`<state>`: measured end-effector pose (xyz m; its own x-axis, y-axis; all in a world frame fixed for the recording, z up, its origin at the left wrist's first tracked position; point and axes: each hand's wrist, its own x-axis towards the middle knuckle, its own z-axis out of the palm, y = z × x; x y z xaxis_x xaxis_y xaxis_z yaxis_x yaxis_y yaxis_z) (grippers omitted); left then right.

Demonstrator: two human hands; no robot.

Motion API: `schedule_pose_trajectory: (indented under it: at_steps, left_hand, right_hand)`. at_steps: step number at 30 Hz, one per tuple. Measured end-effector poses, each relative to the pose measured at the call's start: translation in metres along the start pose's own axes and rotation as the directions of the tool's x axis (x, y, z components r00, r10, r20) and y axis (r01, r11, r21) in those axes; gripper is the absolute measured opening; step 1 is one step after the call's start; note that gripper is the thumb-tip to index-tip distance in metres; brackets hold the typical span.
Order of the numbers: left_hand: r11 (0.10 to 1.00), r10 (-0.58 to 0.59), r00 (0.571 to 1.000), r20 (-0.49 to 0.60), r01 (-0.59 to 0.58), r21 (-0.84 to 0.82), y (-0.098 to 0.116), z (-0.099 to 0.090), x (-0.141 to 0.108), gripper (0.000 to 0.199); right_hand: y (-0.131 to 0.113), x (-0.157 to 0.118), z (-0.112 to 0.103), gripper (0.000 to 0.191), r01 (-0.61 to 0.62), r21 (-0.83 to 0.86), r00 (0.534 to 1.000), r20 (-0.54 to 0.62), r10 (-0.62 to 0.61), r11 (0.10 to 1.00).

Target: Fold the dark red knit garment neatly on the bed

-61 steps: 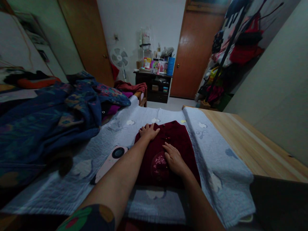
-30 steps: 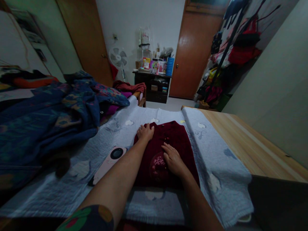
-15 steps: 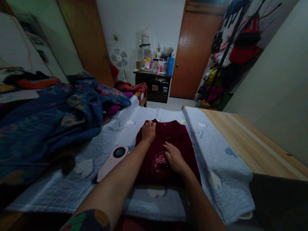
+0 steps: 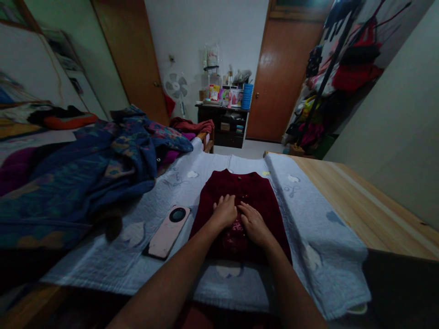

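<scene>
A dark red folded garment with small buttons and a pale pink pattern on its front lies flat before me. On its middle rests my left hand, fingers laid over the cloth and slightly bent. Close beside it, my right hand lies palm down on the same garment with its fingers stretched out. Neither hand grips anything that I can see. To the left of the garment is a pink phone with a round black camera ring, lying on the pale blue quilt.
A heap of blue patterned cloth fills the left side. Bare wooden boards run along the right, beyond the quilt's folded edge. Farther back stand a dark cabinet, a fan and hanging bags.
My left hand has slid from the garment's upper left part down to its middle, beside my right hand. The right hand stays about where it was. The view has shifted slightly.
</scene>
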<state>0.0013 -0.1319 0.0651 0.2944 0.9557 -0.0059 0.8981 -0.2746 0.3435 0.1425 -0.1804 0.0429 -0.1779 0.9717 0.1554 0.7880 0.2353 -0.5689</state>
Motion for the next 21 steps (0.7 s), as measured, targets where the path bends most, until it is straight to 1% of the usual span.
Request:
schedule_pose_trajectory:
  at_steps: [3, 7, 10, 15, 21]
  left_hand:
    - [0.999, -0.038, 0.999, -0.032, 0.039, 0.033, 0.003, 0.008, -0.009, 0.049]
    - [0.996, -0.015, 0.997, -0.08, 0.022, 0.084, 0.003, 0.013, -0.012, 0.049]
    - [0.993, 0.006, 0.995, -0.102, 0.006, 0.117, 0.003, 0.014, -0.015, 0.049]
    - [0.989, 0.013, 0.995, -0.1, 0.002, 0.147, 0.003, 0.015, -0.017, 0.048]
    - [0.987, 0.013, 0.995, -0.103, 0.004, 0.158, 0.002, 0.017, -0.015, 0.048]
  right_hand:
    - [0.002, 0.0, 0.002, 0.046, 0.017, -0.001, 1.0, -0.019, -0.017, 1.0]
    - [0.005, 0.002, 0.004, 0.047, 0.016, 0.009, 0.999, -0.028, -0.016, 1.0]
    - [0.007, 0.004, 0.003, 0.048, 0.02, 0.027, 1.0, 0.0, -0.02, 0.999]
    - [0.011, 0.009, -0.001, 0.05, 0.022, 0.048, 0.999, 0.048, -0.024, 0.999]
    - [0.022, 0.023, -0.005, 0.05, 0.067, 0.058, 0.992, 0.106, -0.073, 0.996]
